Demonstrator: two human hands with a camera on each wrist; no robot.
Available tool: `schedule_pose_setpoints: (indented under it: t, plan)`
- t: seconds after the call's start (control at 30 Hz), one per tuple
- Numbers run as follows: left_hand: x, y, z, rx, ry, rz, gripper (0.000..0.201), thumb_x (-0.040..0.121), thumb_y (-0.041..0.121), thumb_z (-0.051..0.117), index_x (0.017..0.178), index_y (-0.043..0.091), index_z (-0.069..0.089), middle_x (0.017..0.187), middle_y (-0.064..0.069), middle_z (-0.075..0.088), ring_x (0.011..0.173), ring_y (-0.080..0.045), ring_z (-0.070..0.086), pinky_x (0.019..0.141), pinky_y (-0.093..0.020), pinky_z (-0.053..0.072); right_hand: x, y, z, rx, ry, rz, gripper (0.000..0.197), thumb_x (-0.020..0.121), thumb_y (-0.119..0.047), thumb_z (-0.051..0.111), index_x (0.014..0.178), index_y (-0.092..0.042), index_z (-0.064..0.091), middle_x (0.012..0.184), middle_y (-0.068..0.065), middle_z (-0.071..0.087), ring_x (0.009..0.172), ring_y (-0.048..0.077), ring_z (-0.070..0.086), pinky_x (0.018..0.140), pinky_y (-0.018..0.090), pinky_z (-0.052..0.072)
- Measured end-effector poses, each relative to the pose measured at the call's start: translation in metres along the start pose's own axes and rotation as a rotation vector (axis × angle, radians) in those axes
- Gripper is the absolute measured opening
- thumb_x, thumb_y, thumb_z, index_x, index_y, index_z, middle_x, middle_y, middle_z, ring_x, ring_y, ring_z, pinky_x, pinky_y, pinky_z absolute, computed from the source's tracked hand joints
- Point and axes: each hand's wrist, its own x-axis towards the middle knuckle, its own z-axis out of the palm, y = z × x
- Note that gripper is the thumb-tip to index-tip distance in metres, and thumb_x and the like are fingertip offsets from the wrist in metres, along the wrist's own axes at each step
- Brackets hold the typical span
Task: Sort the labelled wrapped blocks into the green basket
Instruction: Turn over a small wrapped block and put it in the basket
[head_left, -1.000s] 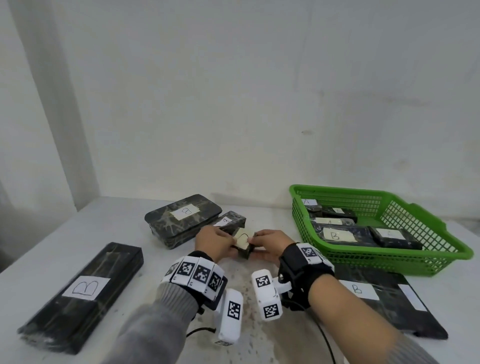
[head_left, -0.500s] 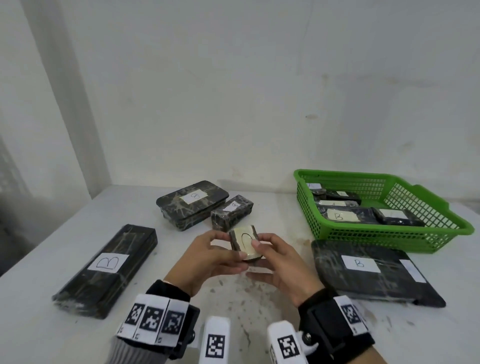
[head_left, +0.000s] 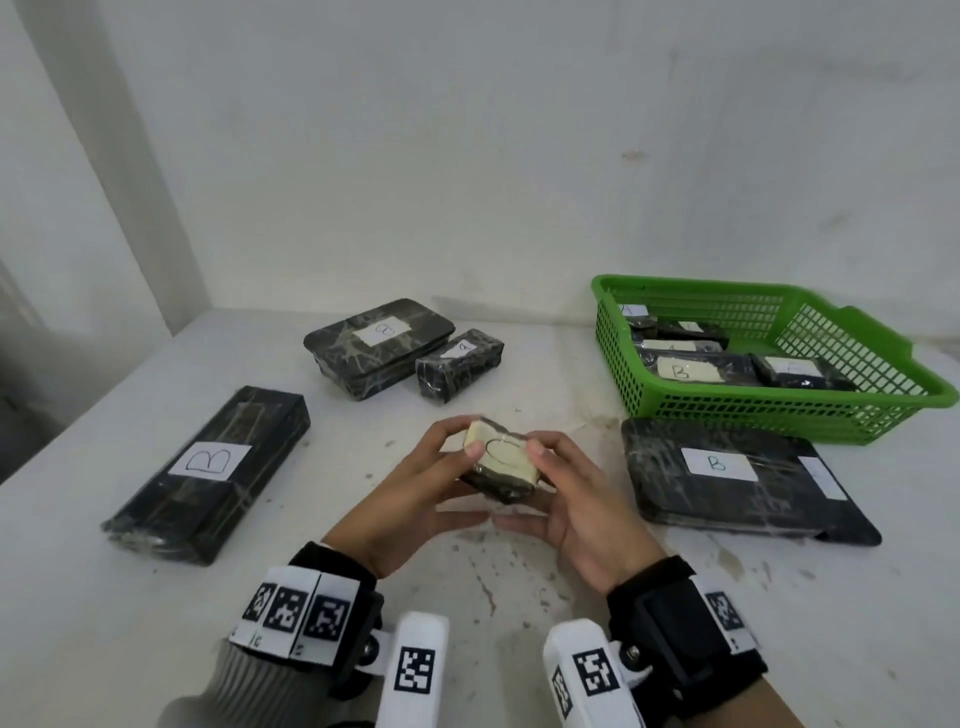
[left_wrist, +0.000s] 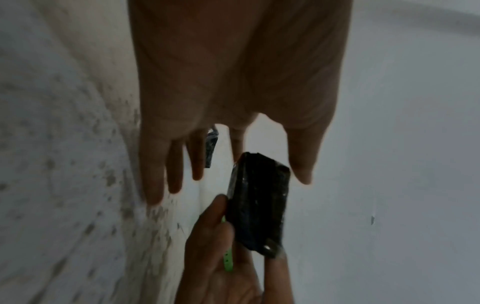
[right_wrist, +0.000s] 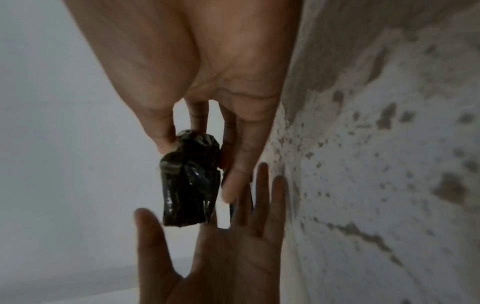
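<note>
Black shiny wrap is covering the small block (head_left: 500, 470) that both hands are holding up above the counter (head_left: 519, 582), close to the person and ahead of the two wrist straps with their black-and-white marker tags. A cream label with a hand-drawn loop is facing up on its top face; its dark sides are crinkling and catching the light in the wrist views. The left hand (head_left: 410, 499) is pinching it with the thumb on the label and a fingertip curling over the far corner, while the other fingers are hanging straight and apart. The right hand (head_left: 576, 499) is clamping it between the thumb on the label's right edge and the fingers underneath. Just right of the hands, a flat wrapped block marked B (head_left: 737, 480) is lying on the counter; well to the left, a long block marked B (head_left: 213, 470) is lying at an angle. Farther back, a wide rounded block (head_left: 379, 345) with a white label is sitting just beside a short narrow block (head_left: 460, 364), whose label is too small to read. At the far right, the green basket (head_left: 872, 364) is standing behind the flat B block and holding several wrapped blocks, one showing a B, another an A.
</note>
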Motion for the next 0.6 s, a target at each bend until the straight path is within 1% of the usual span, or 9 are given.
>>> schedule_pose_setpoints:
  t: [0.07,0.13,0.2,0.27,0.33,0.43,0.47,0.53,0.6]
  plan:
    - [-0.001,-0.002,0.001,-0.082,-0.083,0.018,0.047,0.086,0.037,0.064,0.132,0.037,0.054,0.12,-0.012,0.067,0.111,-0.031,0.066,0.093,-0.047,0.055,0.0,0.002,-0.001,0.024,0.03,-0.047,0.013,0.089,-0.021,0.059,0.097,-0.011,0.06,0.097,0.013,0.072,0.085,0.026,0.072,0.057,0.034,0.06]
    - [-0.001,-0.004,0.002,-0.112,-0.076,0.069,0.043,0.09,0.031,0.063,0.132,0.035,0.056,0.121,-0.017,0.065,0.112,-0.036,0.065,0.092,-0.049,0.055,0.0,0.003,-0.002,0.029,0.043,-0.09,0.015,0.088,-0.02,0.06,0.098,-0.009,0.061,0.096,0.014,0.072,0.084,0.025,0.073,0.055,0.031,0.06]
    - [-0.001,-0.005,0.003,-0.118,-0.04,0.12,0.044,0.087,0.029,0.066,0.13,0.03,0.058,0.115,-0.016,0.067,0.108,-0.035,0.067,0.088,-0.045,0.057,0.0,0.003,-0.001,0.022,0.036,-0.127,0.02,0.085,-0.023,0.061,0.1,-0.009,0.062,0.097,0.014,0.072,0.084,0.025,0.073,0.058,0.03,0.06]
    - [0.0,-0.006,0.004,-0.126,-0.023,0.155,0.045,0.085,0.024,0.065,0.129,0.026,0.058,0.112,-0.016,0.068,0.103,-0.034,0.069,0.083,-0.041,0.058,-0.001,0.003,0.001,-0.009,0.039,-0.165,0.025,0.084,-0.025,0.062,0.102,-0.009,0.065,0.097,0.014,0.073,0.085,0.024,0.072,0.063,0.031,0.061]
    - [-0.001,-0.006,0.006,-0.117,-0.036,0.179,0.042,0.088,0.019,0.063,0.128,0.028,0.057,0.115,-0.019,0.067,0.101,-0.034,0.069,0.083,-0.041,0.058,0.0,0.004,0.001,-0.044,0.074,-0.226,0.021,0.085,-0.021,0.064,0.1,-0.007,0.068,0.098,0.017,0.072,0.086,0.023,0.071,0.068,0.033,0.061]
    - [-0.002,-0.005,0.01,-0.058,-0.077,0.18,0.044,0.089,0.025,0.061,0.132,0.036,0.055,0.118,-0.017,0.067,0.105,-0.036,0.068,0.087,-0.044,0.058,0.0,0.003,-0.002,-0.168,0.121,-0.306,0.013,0.092,-0.011,0.062,0.096,0.0,0.068,0.099,0.021,0.071,0.086,0.025,0.071,0.069,0.035,0.06]
    - [-0.003,-0.004,0.011,-0.041,-0.068,0.187,0.042,0.09,0.027,0.062,0.131,0.036,0.056,0.117,-0.015,0.068,0.104,-0.035,0.069,0.087,-0.043,0.058,0.0,0.003,-0.003,-0.203,0.123,-0.315,0.013,0.092,-0.01,0.062,0.096,0.002,0.068,0.097,0.021,0.072,0.086,0.026,0.071,0.069,0.035,0.06]
    - [-0.003,-0.004,0.014,-0.018,-0.005,0.231,0.034,0.092,0.029,0.062,0.126,0.028,0.06,0.113,-0.013,0.07,0.099,-0.033,0.071,0.084,-0.042,0.059,-0.002,0.001,-0.003,-0.241,0.118,-0.312,0.014,0.092,-0.01,0.063,0.095,0.003,0.068,0.092,0.018,0.071,0.085,0.026,0.07,0.068,0.036,0.06]
    - [-0.003,-0.005,0.015,0.001,0.062,0.274,0.029,0.091,0.027,0.056,0.118,0.018,0.064,0.108,-0.013,0.071,0.094,-0.032,0.072,0.081,-0.043,0.06,-0.002,0.0,-0.001,-0.252,0.111,-0.293,0.015,0.093,-0.012,0.062,0.093,0.002,0.068,0.091,0.02,0.069,0.086,0.025,0.069,0.069,0.035,0.06]
